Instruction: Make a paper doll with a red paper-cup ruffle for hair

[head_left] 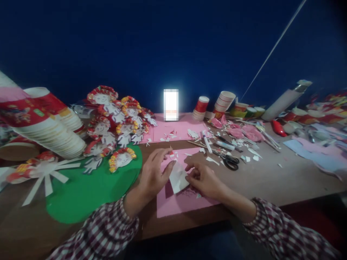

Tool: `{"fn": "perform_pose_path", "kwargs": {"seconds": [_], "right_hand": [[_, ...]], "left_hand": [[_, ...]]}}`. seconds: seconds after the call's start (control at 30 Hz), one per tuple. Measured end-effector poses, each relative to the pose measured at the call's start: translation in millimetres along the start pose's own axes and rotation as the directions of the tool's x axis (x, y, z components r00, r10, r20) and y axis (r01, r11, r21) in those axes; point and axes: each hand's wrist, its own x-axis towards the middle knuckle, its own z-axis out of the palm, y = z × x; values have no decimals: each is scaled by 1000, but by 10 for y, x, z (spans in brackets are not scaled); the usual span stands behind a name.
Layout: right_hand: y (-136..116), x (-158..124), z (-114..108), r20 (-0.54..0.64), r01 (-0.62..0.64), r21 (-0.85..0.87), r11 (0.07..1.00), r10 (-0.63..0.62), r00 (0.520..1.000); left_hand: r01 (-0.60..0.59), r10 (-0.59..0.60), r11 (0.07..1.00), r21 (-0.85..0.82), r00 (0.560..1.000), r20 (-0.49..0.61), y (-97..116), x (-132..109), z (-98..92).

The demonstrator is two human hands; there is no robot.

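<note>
A small white piece of paper (179,180) is tilted above a pink sheet (169,207), between my two hands. My right hand (204,179) has its fingers curled in, with thumb and fingertips at the paper's right edge, pinching it. On the other side, my left hand (154,171) is open, thumb apart from the stretched fingers; the thumb tip is by the paper's upper left edge, and I cannot tell whether it touches. Small white and red scraps lie near the left fingertips. Dark marks show on the pink sheet below the paper.
Black scissors (230,161), a white marker (206,142) and paper scraps lie to the right. Paper-cup figures (127,130) and a green sheet (89,195) are on the left, beside stacked paper cups (54,126). A lit, blurred-out screen (171,104) stands at the back.
</note>
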Motion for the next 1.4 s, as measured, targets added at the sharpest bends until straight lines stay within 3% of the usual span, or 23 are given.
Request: {"fn": "perform_pose_path", "kwargs": {"seconds": [0.07, 0.13, 0.23, 0.33, 0.43, 0.57, 0.73, 0.83, 0.9, 1.07, 1.23, 1.4], "right_hand": [[43, 12, 7, -39, 22, -55, 998, -25, 999], [52, 11, -4, -58, 67, -182, 981, -79, 995], [34, -40, -41, -68, 137, -452, 881, -188, 980], [71, -125, -96, -59, 215, -651, 728, -331, 942], [178, -180, -167, 33, 353, -690, 632, -460, 887], [231, -192, -262, 123, 460, -668, 584, -524, 843], [49, -126, -426, 254, 511, -629, 586, -467, 847], [-69, 76, -621, 140, 432, -669, 605, -468, 873], [-140, 295, -783, 20, 300, -742, 599, -428, 903], [-280, 923, -1081, -204, -94, -888, 450, -203, 958], [-281, 1340, -1095, -264, -187, -878, 441, -121, 957], [-271, 1487, -1038, -298, -224, -849, 478, -83, 951]], "left_hand": [[-123, 115, 990, 68, 987, 114, 28, -53, 21], [-245, 187, 960, 134, 921, 341, 66, -107, 52], [-309, 133, 920, 242, 826, 548, 114, -162, 98], [-301, 81, 907, 294, 809, 582, 137, -177, 117], [-324, 94, 901, 289, 795, 599, 152, -179, 115], [-356, 119, 890, 284, 784, 609, 179, -182, 105], [-360, 121, 888, 286, 782, 611, 167, -207, 126], [-356, 139, 896, 264, 792, 595, 150, -228, 154], [-334, 138, 909, 251, 807, 574, 153, -233, 165], [-286, 77, 917, 277, 810, 581, 208, -214, 134], [-273, 36, 913, 302, 793, 608, 261, -194, 103], [-276, 24, 909, 312, 782, 622, 293, -170, 85]]}}
